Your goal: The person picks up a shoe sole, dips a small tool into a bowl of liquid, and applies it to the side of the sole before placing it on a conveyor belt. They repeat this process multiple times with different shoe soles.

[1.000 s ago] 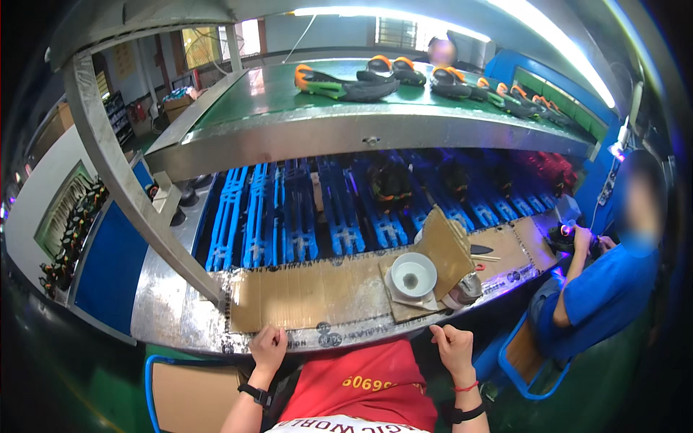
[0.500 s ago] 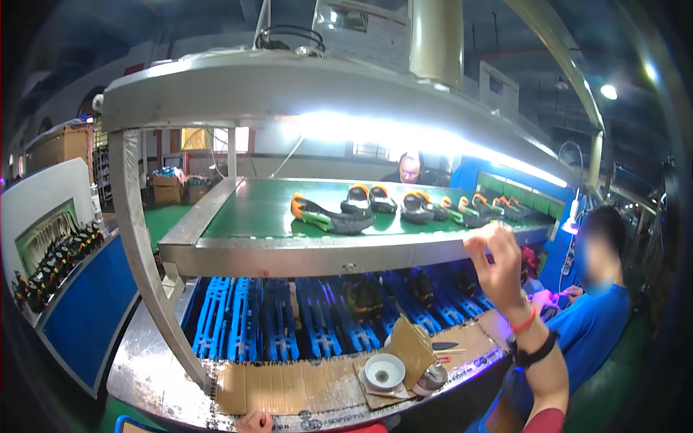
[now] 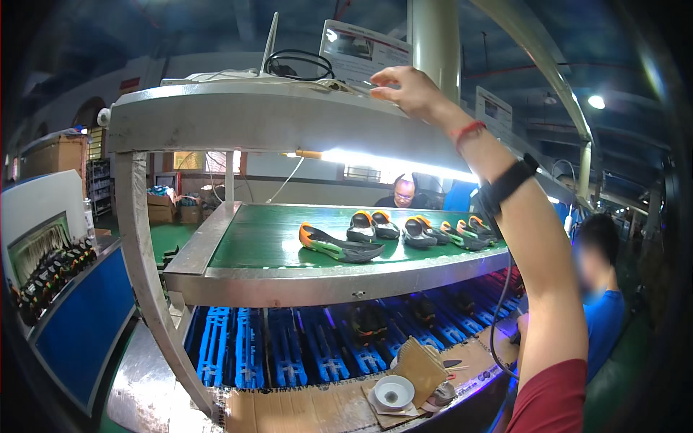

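The right hand (image 3: 406,88) is raised to the top metal shelf (image 3: 238,115), with the fingers (image 3: 377,78) loosely curled and slightly apart, touching or just above the shelf's rear edge; nothing is seen clamped in the grip. A coiled black cable (image 3: 299,65) lies on the shelf just left of the fingertips, and a tilted display card (image 3: 364,50) stands behind them. A red cord and a black wristband (image 3: 509,180) are worn on the forearm. The left hand is not in view. Below, a lamp strip (image 3: 390,160) is lit beneath the shelf. Shoe parts (image 3: 339,245) are lined up on the green conveyor (image 3: 267,238). On the bench (image 3: 303,408), a white round dish (image 3: 393,393) rests on cardboard.
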`<state>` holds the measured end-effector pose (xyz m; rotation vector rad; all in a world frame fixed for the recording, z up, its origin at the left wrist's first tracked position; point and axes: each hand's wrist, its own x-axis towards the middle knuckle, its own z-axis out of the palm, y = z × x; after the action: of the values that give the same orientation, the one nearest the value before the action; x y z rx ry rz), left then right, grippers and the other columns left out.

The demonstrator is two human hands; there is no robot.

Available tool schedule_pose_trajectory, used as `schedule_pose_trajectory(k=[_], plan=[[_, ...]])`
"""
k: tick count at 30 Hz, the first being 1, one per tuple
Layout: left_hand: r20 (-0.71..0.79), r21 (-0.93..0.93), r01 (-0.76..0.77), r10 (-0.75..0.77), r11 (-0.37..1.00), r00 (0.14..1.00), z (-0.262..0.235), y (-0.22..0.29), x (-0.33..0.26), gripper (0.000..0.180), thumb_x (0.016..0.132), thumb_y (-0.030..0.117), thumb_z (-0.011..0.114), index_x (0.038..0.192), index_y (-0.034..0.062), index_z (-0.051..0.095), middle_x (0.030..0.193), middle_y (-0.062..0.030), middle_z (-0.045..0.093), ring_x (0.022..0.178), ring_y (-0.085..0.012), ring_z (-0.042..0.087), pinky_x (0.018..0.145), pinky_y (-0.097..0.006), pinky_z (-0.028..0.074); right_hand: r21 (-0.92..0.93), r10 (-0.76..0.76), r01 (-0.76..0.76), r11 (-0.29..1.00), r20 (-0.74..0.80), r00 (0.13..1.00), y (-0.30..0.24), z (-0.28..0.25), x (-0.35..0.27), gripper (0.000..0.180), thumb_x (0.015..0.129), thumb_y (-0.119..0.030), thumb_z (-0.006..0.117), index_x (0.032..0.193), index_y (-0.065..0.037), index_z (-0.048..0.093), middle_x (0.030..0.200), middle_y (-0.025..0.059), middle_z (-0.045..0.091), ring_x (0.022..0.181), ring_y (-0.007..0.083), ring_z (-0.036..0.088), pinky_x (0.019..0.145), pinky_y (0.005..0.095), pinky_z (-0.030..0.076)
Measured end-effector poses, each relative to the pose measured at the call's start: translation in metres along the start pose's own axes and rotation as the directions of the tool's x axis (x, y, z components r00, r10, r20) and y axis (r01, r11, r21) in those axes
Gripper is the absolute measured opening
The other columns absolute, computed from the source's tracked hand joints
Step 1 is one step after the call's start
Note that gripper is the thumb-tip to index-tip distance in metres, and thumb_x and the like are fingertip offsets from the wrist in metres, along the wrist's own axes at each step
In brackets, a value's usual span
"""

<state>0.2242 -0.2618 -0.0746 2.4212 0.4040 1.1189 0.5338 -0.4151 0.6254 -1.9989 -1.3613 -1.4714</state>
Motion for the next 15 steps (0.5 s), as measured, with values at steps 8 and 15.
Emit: schedule_pose_trajectory(k=[8, 15], plan=[[-0.004, 0.050, -0.093, 0.094, 0.994, 0.996, -0.005, -0.002, 0.000, 0.019, 0.080, 0.018, 0.068, 0.068, 0.0095, 0.056, 0.069, -0.0095, 0.056, 0.058, -0.0303, 0.056, 0.054, -0.042, 0.045, 0.107, 0.137, -0.233, 0.967, 0.554, 0.821, -0.010, 0.013, 0.045, 0.038, 0.089, -0.028, 0.065, 0.123, -0.009, 0.064, 0.112, 0.0108, 0.067, 0.094, 0.0206, 0.062, 0.080, 0.0335, 0.049], [-0.027, 0.048, -0.144, 0.145, 0.988, 0.989, -0.009, -0.001, 0.003, 0.013, 0.078, 0.017, 0.069, 0.071, 0.0103, 0.059, 0.071, -0.0083, 0.058, 0.059, -0.0297, 0.058, 0.055, -0.040, 0.048, 0.189, 0.104, -0.221, 0.957, 0.487, 0.867, -0.005, 0.028, 0.048, 0.035, 0.093, -0.027, 0.061, 0.123, -0.009, 0.064, 0.115, 0.0099, 0.067, 0.099, 0.0217, 0.063, 0.083, 0.0345, 0.050]])
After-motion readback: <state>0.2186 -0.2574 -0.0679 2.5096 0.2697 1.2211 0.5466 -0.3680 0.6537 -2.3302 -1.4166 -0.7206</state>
